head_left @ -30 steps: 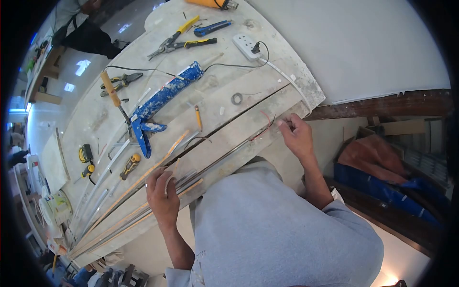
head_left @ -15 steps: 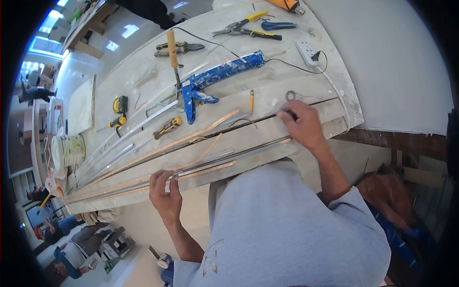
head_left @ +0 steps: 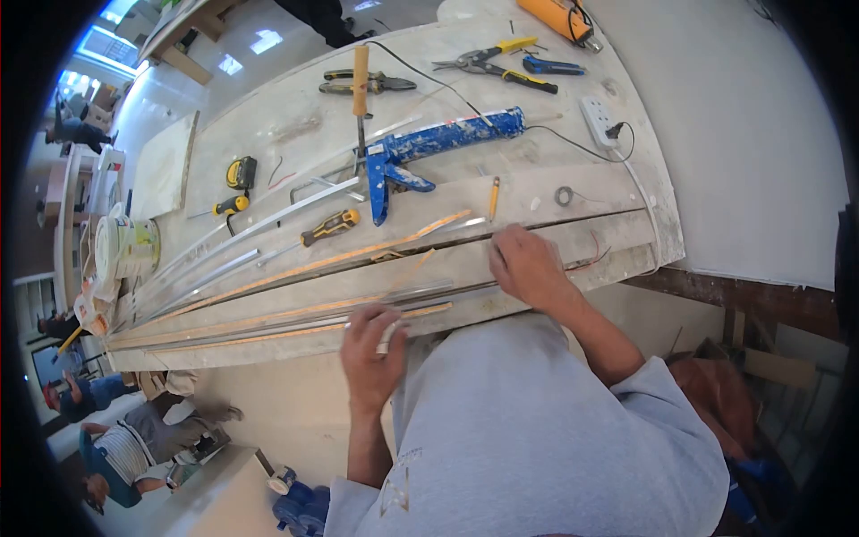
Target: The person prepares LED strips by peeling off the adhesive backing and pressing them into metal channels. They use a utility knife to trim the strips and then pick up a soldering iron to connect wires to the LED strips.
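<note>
My left hand (head_left: 371, 353) is at the front edge of the bench, its fingers curved and thumb apart, with nothing visible between them. It is slightly blurred and beside the ends of long thin strips with an orange face (head_left: 428, 311). My right hand (head_left: 528, 267) is over the dark gap between the boards, its fingers bent together and pointing left; whatever they may hold is hidden. A thin dark and reddish wire (head_left: 592, 254) shows just right of that hand. Beyond it lie a pencil (head_left: 494, 197) and a small grey ring or coil (head_left: 563, 195).
A blue caulking gun (head_left: 447, 139), a screwdriver (head_left: 331, 227), pliers (head_left: 367, 82), tin snips (head_left: 497, 67), a tape measure (head_left: 241, 173) and a power strip (head_left: 598, 123) lie on the bench (head_left: 295, 125). A bucket (head_left: 134, 246) stands at the far left. Other people are beyond.
My left hand has moved right and back from the strips, with its fingers looser. My right hand has come left and nearer. The dark wire left of it no longer shows there; wire shows to its right.
</note>
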Available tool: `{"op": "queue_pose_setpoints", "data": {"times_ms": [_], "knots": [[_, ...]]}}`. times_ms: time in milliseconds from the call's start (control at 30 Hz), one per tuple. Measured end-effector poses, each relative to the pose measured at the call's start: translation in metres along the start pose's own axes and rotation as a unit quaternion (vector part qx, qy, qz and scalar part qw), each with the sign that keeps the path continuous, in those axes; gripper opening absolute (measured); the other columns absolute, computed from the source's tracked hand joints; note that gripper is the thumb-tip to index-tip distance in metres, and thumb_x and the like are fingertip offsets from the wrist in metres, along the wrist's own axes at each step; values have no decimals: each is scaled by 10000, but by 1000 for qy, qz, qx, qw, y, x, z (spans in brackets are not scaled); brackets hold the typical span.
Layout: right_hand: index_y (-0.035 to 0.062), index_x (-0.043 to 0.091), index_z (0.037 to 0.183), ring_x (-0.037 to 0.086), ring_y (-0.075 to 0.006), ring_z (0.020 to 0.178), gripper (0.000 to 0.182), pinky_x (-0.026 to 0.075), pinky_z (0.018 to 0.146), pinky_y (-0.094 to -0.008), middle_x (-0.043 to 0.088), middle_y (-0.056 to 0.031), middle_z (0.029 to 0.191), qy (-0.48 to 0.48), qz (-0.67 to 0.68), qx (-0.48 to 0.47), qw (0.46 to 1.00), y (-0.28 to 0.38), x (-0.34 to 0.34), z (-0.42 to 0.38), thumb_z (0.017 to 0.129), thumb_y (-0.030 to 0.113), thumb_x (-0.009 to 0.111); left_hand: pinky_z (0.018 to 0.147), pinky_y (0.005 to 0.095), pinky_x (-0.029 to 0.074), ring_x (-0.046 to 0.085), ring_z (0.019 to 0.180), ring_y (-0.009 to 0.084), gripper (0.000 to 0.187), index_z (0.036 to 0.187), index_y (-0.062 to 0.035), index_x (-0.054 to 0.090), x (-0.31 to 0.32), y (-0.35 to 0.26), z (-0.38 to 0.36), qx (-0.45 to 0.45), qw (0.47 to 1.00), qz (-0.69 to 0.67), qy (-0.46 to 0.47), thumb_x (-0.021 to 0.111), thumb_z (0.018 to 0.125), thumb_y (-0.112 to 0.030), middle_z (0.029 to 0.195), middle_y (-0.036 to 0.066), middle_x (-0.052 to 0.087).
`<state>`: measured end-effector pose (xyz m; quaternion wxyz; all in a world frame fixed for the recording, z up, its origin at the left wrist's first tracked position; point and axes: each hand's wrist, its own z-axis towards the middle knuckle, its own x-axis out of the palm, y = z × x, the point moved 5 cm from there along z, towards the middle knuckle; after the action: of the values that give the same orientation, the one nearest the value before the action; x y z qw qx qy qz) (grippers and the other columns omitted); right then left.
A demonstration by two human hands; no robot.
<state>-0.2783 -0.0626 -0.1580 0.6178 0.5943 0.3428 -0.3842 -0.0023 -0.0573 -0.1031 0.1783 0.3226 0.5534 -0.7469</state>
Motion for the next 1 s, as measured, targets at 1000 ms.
{"op": "queue_pose_setpoints", "data": {"times_ms": [1000], "knots": [[49,575,944,609,-354,759,121,528,727,-494,588,-135,858,180,202,-341,900,78,-57,23,879,106,658,890,382,537,726,925,265,96,927,-114,727,-16,3,86,191,934,-23,302,757,848,-68,995,76,767]]}}
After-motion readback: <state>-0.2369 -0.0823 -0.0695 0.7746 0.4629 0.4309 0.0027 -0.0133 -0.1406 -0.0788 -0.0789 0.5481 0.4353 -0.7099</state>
